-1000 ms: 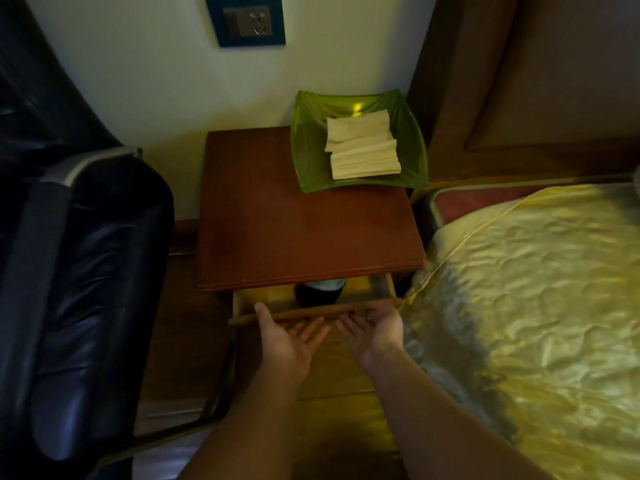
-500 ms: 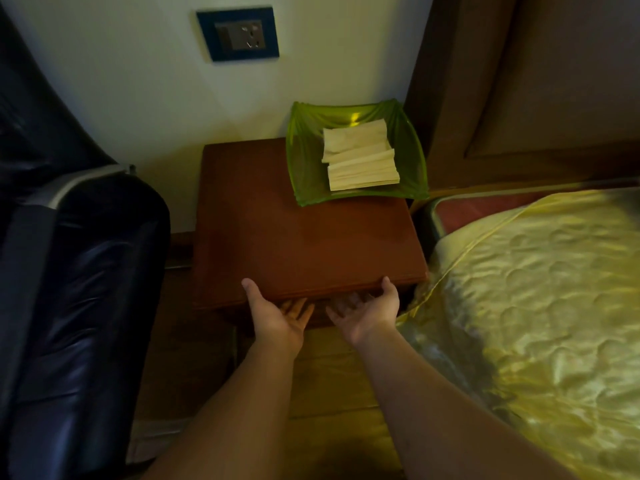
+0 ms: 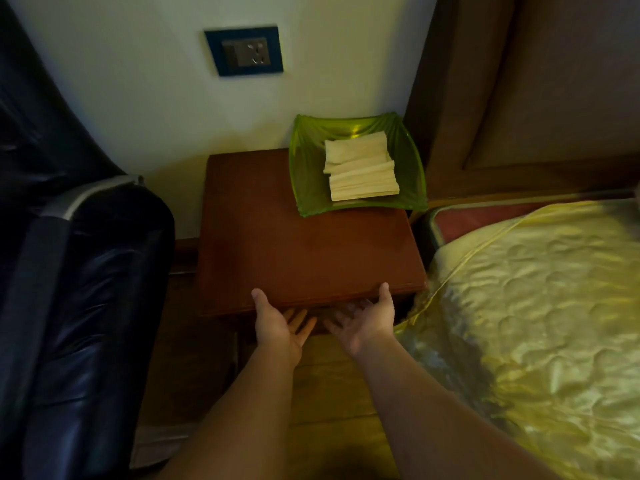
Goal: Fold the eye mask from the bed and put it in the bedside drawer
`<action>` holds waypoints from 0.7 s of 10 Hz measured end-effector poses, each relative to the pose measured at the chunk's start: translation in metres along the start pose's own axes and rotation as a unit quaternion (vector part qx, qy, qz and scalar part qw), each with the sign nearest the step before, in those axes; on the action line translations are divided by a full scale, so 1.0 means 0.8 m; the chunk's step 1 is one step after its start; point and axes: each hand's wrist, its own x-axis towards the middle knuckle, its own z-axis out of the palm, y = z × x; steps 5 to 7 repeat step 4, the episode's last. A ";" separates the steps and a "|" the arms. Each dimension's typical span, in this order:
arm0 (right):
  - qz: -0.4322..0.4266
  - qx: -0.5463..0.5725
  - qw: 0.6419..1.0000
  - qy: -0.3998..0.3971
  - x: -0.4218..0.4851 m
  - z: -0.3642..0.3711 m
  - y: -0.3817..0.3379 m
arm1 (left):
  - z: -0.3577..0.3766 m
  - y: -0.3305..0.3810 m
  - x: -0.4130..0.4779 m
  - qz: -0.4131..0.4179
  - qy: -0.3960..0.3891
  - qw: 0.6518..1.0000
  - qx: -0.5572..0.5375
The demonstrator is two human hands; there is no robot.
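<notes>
Pressing beneath one bedside table [image 3: 298, 244]: two hands, left [image 3: 277, 323] and right [image 3: 367, 320].

Room is running dim, warm yellow-green cast over everything. Light is coming from the upper right: wall [image 3: 145, 98] is catching a soft pale patch, green dish [image 3: 408, 157] is glowing with a small glare spot on its back rim, satin bedspread [image 3: 540, 306] is throwing sheen off its quilting. Black chair [image 3: 86, 289] is sinking into near-black, only faint highlights showing. Shadow is pooling under the worktop [image 3: 294, 244] front edge, swallowing the fingertips of both hands. Wide-angle lens is bending the edges; wall socket [image 3: 244, 51] is looking slightly smeared.
</notes>
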 end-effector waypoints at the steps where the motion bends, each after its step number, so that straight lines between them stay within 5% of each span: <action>1: 0.002 -0.043 0.999 0.004 -0.021 0.000 0.001 | 0.002 0.011 -0.019 -0.003 0.064 0.994 0.087; 7: -0.011 -0.139 0.990 -0.031 -0.130 0.029 -0.029 | 0.033 0.059 -0.130 0.066 0.061 0.982 0.164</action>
